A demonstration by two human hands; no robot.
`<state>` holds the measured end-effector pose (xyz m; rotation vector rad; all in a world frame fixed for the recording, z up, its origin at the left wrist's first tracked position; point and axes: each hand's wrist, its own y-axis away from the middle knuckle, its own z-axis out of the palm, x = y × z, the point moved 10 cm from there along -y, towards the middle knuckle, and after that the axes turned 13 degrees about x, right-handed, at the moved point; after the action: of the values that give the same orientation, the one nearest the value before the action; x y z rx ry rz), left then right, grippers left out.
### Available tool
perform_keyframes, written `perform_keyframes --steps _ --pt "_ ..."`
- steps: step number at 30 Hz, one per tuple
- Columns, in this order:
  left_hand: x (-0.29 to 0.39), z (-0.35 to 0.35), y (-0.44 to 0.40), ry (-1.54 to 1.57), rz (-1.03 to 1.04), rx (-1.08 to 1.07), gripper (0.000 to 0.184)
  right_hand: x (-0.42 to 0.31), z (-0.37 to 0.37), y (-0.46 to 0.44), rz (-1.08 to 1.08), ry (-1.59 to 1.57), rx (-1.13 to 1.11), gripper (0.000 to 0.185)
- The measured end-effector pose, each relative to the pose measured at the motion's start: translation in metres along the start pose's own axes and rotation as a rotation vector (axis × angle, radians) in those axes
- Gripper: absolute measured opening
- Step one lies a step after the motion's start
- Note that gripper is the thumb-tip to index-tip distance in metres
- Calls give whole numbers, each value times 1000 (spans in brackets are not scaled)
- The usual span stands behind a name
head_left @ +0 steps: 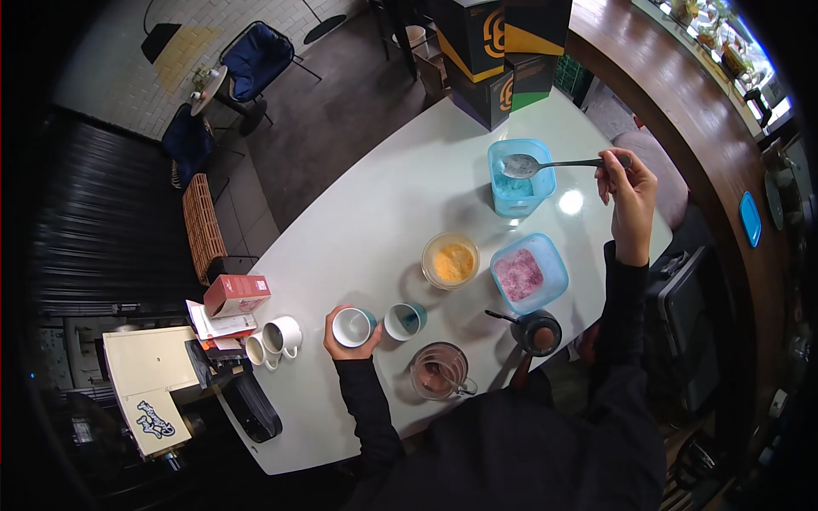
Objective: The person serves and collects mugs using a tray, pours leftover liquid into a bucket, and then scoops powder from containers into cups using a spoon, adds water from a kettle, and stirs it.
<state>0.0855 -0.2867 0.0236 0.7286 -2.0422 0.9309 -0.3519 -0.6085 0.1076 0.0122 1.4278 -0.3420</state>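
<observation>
My right hand (629, 200) grips a metal spoon (562, 163) by its handle. The spoon's bowl hangs over a light blue plastic container (497, 203) with pale blue contents. My left hand (371, 345) is wrapped round a small cup (352, 326), white inside. Just right of it stands a second cup (405, 322) with something teal inside. A glass bowl (429, 271) of orange-yellow crumbly stuff and another blue container (552, 294) with pink granules stand in mid-table. Closer to me are a glass measuring cup (437, 370) with a brownish content and a dark small pot (550, 319).
White mugs (288, 334) and a red box (236, 295) stand at the table's left end, near a black case (249, 404). Stacked black boxes (479, 55) rise at the far end. A wooden counter (673, 106) curves along the right, with a blue lid (750, 219) on it.
</observation>
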Motion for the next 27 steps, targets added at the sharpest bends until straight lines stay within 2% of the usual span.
perform_keyframes --steps 7,12,14,24,27 --pt "3 -10 3 27 15 35 64 -32 -5 8 -14 -84 31 20" --pt "15 -18 -2 57 37 43 61 -56 13 27 28 -168 -52 20" --pt "15 -13 -1 108 40 -21 68 -65 30 42 46 -179 -102 20" --pt "47 -32 6 183 51 22 60 -95 140 137 121 -193 -477 19" --pt "45 -35 12 194 0 11 61 -92 172 176 131 -142 -602 20"
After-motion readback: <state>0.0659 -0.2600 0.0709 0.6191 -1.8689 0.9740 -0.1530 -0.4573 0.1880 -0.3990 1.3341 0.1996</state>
